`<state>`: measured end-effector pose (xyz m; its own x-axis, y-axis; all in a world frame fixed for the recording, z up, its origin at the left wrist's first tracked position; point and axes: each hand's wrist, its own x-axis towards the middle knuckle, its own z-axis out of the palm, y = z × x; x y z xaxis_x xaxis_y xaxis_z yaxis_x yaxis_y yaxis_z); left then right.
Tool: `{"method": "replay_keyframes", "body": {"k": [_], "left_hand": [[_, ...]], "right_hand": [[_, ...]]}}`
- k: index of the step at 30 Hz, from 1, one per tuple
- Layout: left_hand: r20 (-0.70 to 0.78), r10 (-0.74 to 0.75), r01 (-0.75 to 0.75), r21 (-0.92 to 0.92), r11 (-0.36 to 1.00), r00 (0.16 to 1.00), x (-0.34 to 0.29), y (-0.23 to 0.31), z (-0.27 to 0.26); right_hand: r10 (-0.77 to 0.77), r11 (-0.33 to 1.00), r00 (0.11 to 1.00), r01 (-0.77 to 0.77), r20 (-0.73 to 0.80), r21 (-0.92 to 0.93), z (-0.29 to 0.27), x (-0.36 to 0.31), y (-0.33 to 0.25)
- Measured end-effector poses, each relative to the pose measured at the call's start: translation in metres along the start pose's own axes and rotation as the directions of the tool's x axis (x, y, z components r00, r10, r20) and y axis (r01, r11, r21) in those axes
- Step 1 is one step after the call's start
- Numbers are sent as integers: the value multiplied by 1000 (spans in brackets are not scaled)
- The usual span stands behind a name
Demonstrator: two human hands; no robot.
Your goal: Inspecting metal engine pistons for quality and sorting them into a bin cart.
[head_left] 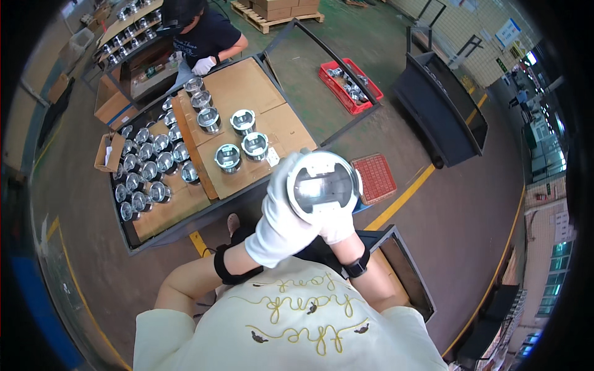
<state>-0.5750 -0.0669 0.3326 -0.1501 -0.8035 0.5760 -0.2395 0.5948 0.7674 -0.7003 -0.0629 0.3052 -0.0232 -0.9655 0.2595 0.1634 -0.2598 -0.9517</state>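
Observation:
Close in front of me I hold up a shiny metal engine piston (323, 185), its hollow side showing. My left hand (281, 216), in a white glove, is closed around the piston's left side. My right hand (337, 229), also gloved in white, grips it from below and to the right; its fingers are partly hidden behind the piston. Beyond my hands, a cardboard-covered bench (278, 120) bears several upright pistons. Nearest to me among them are one piston (228, 158) and, just right of it, another piston (255, 146).
Left of a brown divider (190, 145) many more pistons crowd the bench. A co-worker (207, 40) in a dark shirt and cap stands at its far side. Right of the bench are a red crate (328, 75) of parts, a red basket (374, 179) and a black cart (433, 108).

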Motion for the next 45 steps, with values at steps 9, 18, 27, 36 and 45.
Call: {"method": "replay_keyframes", "body": {"k": [9, 18, 27, 36, 45], "left_hand": [[130, 29, -45, 120, 992, 991, -8, -12, -14], [319, -150, -9, 449, 894, 936, 2, -79, -53], [269, -772, 656, 412, 633, 576, 130, -216, -107], [309, -637, 334, 649, 684, 706, 222, -433, -55], [508, -621, -47, 795, 605, 596, 163, -548, 9]], "right_hand": [[217, -43, 899, -382, 382, 923, -19, 8, 23], [567, 311, 770, -529, 293, 789, 18, 58, 88], [815, 429, 535, -816, 222, 387, 43, 120, 152], [875, 480, 460, -779, -151, 403, 23, 117, 158], [895, 437, 370, -841, -251, 318, 26, 129, 162]]}}
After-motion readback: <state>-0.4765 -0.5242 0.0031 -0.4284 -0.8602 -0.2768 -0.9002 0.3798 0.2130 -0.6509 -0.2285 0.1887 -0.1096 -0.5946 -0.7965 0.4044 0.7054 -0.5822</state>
